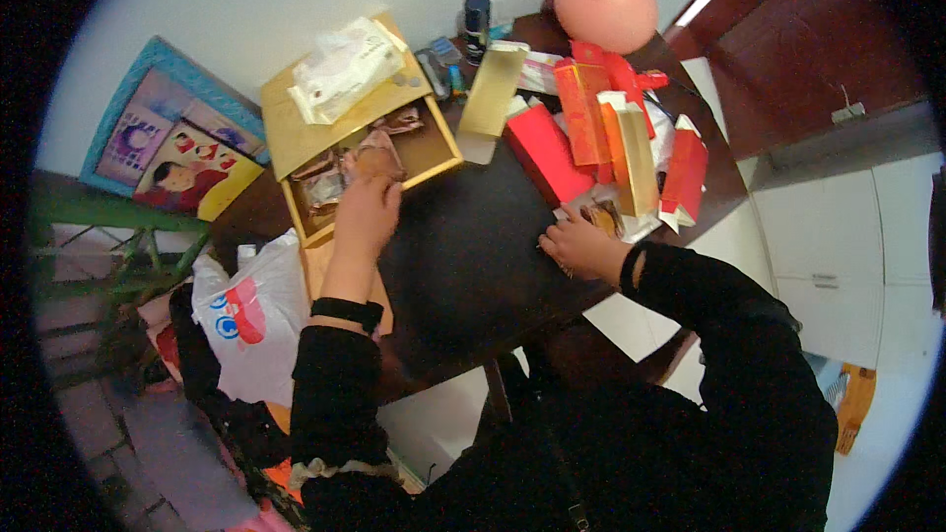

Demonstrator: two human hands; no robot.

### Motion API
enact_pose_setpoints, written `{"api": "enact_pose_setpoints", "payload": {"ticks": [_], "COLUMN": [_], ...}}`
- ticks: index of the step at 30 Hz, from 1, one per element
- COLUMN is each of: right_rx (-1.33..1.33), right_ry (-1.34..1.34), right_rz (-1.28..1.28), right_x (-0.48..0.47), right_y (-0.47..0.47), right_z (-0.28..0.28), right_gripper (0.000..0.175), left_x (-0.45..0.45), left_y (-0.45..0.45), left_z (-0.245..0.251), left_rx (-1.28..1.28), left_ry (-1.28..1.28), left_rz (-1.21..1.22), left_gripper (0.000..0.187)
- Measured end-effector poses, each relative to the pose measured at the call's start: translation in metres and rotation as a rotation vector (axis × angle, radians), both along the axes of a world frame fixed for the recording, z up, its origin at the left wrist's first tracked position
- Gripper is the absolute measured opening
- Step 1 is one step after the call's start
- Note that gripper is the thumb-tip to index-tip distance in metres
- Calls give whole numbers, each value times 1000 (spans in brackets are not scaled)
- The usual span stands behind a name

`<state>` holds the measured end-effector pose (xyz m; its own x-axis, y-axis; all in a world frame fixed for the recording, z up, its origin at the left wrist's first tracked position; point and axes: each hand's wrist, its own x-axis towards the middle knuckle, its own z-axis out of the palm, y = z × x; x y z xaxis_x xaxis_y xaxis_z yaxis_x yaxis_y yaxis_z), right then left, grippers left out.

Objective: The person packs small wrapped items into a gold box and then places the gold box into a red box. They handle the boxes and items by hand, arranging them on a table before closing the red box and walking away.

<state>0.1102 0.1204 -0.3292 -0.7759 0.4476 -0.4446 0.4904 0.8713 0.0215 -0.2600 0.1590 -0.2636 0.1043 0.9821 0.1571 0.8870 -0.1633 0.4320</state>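
My left hand (368, 210) is over the pulled-out wooden drawer (434, 171), its fingers on a brown item in a clear wrapper (378, 154). Several other wrapped packets (325, 188) lie in the drawer around it. On the right side of the dark table (465, 258), my right hand (584, 245) rests with bent fingers. Just beyond it lies another wrapped brown packet (604, 218), close to the fingers. Whether the right hand grips anything is hidden by the hand itself. Red and gold cardboard boxes (543, 151) stand or lean past it, with an orange-sided gold box (634, 162) nearest.
A tissue pack (347, 74) lies on the wooden drawer box's top (284, 111). Behind are a dark spray can (477, 26) and a pink vase (606, 4). Framed pictures (177, 148) lean at left above a white plastic bag (259, 325). A gold box (491, 92) stands beside the drawer.
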Motion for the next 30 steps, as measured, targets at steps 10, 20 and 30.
{"api": "enact_pose_setpoints", "payload": {"ticks": [10,20,30], "right_rx": [-87,159,281], "right_ry": [976,524,762], "right_rz": [-277,-265,-181], "right_x": [-121,-224,-180], "right_y": [88,140,103], "right_z": [130,88,69], "right_gripper": [85,25,35], "left_x": [-5,-11,-3], "left_y": [-19,-29,-30], "left_z": [-1,-4,7], "left_rx": [-92,25,117], "left_ry": [196,105,79], "left_rz": [56,110,12], "left_gripper": [34,27,35]}}
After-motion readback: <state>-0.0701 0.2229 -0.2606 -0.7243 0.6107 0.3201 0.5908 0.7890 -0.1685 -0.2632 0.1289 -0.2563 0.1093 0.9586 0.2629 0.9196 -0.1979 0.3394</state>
